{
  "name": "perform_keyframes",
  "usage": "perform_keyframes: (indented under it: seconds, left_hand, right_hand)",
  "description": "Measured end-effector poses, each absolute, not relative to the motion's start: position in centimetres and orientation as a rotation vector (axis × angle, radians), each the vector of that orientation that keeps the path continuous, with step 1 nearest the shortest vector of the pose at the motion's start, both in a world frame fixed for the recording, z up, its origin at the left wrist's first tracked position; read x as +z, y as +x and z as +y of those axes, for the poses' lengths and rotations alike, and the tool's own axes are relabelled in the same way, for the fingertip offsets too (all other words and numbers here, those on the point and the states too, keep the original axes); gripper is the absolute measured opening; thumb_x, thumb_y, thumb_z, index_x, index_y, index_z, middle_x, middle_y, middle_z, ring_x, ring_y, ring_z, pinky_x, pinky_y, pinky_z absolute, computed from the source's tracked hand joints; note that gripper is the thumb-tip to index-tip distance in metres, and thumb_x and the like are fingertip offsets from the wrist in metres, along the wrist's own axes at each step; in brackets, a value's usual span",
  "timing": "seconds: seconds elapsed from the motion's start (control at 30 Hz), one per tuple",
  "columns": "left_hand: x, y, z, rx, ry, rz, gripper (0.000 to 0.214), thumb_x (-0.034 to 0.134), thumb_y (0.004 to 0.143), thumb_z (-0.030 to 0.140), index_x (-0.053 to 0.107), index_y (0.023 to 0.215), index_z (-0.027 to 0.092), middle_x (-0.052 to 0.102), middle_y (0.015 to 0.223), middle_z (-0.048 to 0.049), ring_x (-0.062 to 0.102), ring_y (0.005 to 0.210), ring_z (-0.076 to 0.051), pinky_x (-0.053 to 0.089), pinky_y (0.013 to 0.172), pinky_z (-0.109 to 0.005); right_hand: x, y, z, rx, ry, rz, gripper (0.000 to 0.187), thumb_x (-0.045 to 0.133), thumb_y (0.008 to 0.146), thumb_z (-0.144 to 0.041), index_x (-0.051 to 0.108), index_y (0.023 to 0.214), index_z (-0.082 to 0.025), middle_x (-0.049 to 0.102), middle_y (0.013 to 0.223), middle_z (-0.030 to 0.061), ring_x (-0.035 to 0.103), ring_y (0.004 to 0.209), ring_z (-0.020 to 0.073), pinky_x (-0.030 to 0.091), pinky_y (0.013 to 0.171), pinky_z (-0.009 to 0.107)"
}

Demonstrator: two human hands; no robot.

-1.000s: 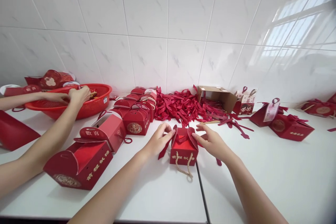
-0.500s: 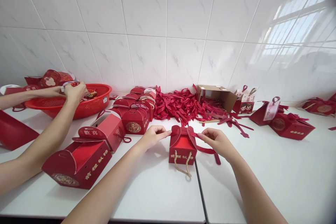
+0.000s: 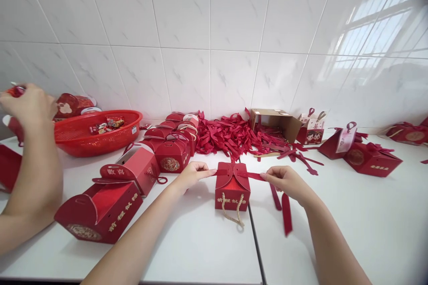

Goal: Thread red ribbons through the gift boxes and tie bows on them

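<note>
A small red gift box with gold characters and a beige rope handle stands upright in front of me. Its two rounded top flaps meet in the middle. A red ribbon runs through the flaps and sticks out on both sides. My left hand pinches the ribbon's left end close to the box. On the right, my right hand pinches the other side, and a loose tail hangs below its fingers. Both hands are closed and stay apart from the cardboard.
Several red boxes stand to the left. A red plastic basket holds wrapped sweets, with a co-worker's hand beside it. Behind lie a ribbon heap and an open cardboard box. Another red box sits at right.
My hands have drawn the ribbon outward, and the box's flaps have come together. The ribbon's tail now hangs from my right hand. The co-worker's hands have moved left, away from the basket.
</note>
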State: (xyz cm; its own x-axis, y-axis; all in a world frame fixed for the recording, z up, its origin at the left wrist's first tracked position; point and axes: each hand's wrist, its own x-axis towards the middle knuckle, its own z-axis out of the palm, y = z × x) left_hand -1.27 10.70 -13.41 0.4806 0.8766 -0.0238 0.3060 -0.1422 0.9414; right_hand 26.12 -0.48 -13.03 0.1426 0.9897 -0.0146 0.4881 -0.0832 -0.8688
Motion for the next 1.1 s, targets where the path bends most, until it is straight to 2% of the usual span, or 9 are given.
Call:
perform_keyframes:
  seconds: [0.2, 0.4, 0.63, 0.8, 0.97, 1.1]
  left_hand:
    - [-13.1, -1.7, 10.7, 0.614, 1.667, 0.981, 0.042, 0.074, 0.061, 0.047, 0.046, 0.052, 0.017, 0.034, 0.050, 0.0072, 0.026, 0.048, -0.007, 0.014, 0.047, -0.024]
    - [-12.6, -2.3, 10.7, 0.596, 1.576, 0.864, 0.045, 0.073, 0.066, 0.041, 0.036, 0.053, 0.018, 0.028, 0.050, 0.0080, 0.020, 0.047, -0.006, 0.010, 0.047, -0.024]
    - [-12.8, -3.3, 11.7, 0.675, 1.446, 0.762, 0.045, 0.070, 0.070, 0.037, 0.030, 0.058, 0.019, 0.023, 0.054, 0.0085, 0.017, 0.047, -0.005, 0.010, 0.046, -0.023]
    - [-12.9, -3.8, 12.1, 0.737, 1.408, 0.738, 0.047, 0.070, 0.069, 0.035, 0.027, 0.058, 0.019, 0.022, 0.056, 0.0084, 0.018, 0.047, -0.004, 0.011, 0.045, -0.022]
    - [-12.6, -4.4, 12.5, 0.719, 1.438, 0.785, 0.047, 0.071, 0.067, 0.034, 0.028, 0.056, 0.019, 0.021, 0.053, 0.0089, 0.015, 0.046, -0.004, 0.010, 0.045, -0.022]
    - [-12.2, -4.9, 12.6, 0.602, 1.504, 0.855, 0.048, 0.073, 0.064, 0.040, 0.031, 0.055, 0.019, 0.023, 0.052, 0.0088, 0.015, 0.045, -0.005, 0.008, 0.046, -0.024]
  right_hand:
    - [-12.6, 26.2, -0.9, 0.880, -1.645, -1.463, 0.044, 0.054, 0.078, -0.058, 0.045, 0.059, -0.019, 0.048, 0.060, -0.0019, 0.042, 0.057, 0.0125, 0.031, 0.057, 0.026]
    - [-12.9, 26.9, -0.7, 1.005, -1.466, -1.354, 0.045, 0.053, 0.081, -0.058, 0.051, 0.061, -0.018, 0.053, 0.065, 0.0001, 0.046, 0.066, 0.0143, 0.036, 0.068, 0.028]
    - [-13.3, 27.2, -0.4, 1.051, -1.505, -1.245, 0.048, 0.058, 0.076, -0.061, 0.047, 0.057, -0.018, 0.047, 0.061, -0.0009, 0.038, 0.055, 0.0111, 0.030, 0.051, 0.026]
    - [-13.5, 27.5, -0.3, 0.970, -1.483, -1.210, 0.052, 0.062, 0.073, -0.058, 0.033, 0.054, -0.020, 0.034, 0.056, -0.0041, 0.032, 0.056, 0.0103, 0.030, 0.054, 0.025]
    - [-13.3, 27.6, -0.4, 0.894, -1.587, -1.198, 0.058, 0.062, 0.072, -0.059, 0.021, 0.055, -0.021, 0.018, 0.056, -0.0066, 0.018, 0.050, 0.0085, 0.016, 0.046, 0.025]
    - [-13.3, 27.6, -0.4, 0.831, -1.684, -1.201, 0.061, 0.061, 0.068, -0.064, 0.020, 0.056, -0.022, 0.016, 0.055, -0.0067, 0.015, 0.047, 0.0078, 0.012, 0.043, 0.025]
